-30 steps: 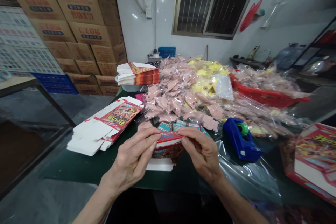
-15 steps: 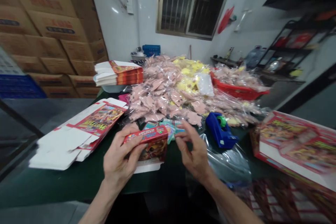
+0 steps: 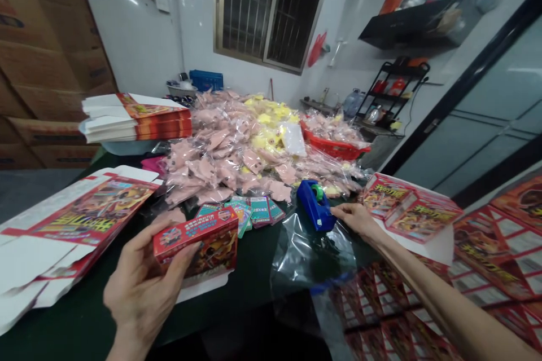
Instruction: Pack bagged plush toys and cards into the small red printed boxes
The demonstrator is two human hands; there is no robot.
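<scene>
A small red printed card box [image 3: 199,237] is gripped in my left hand [image 3: 146,276], thumb on its front and fingers behind. A white flap sticks out below the box. Over to the right, my right hand [image 3: 355,221] has its fingertips pinched at the front end of a blue tape dispenser [image 3: 315,206] with a green core. Whatever is between those fingertips is too small to make out. Several teal printed cards [image 3: 259,210] lie behind the box. A clear plastic bag [image 3: 311,256] spreads in front of the dispenser.
Bagged pink and yellow star-shaped pieces [image 3: 228,146] are heaped at the back, some in a red basket [image 3: 339,149]. Flat unfolded boxes [image 3: 97,208] lie left, with another stack [image 3: 163,124] behind. At right stand a display carton [image 3: 410,208] and rows of red boxes [image 3: 389,299].
My right hand has moved right, from beside the box to the tape dispenser. My left hand still holds the box. The view has turned right.
</scene>
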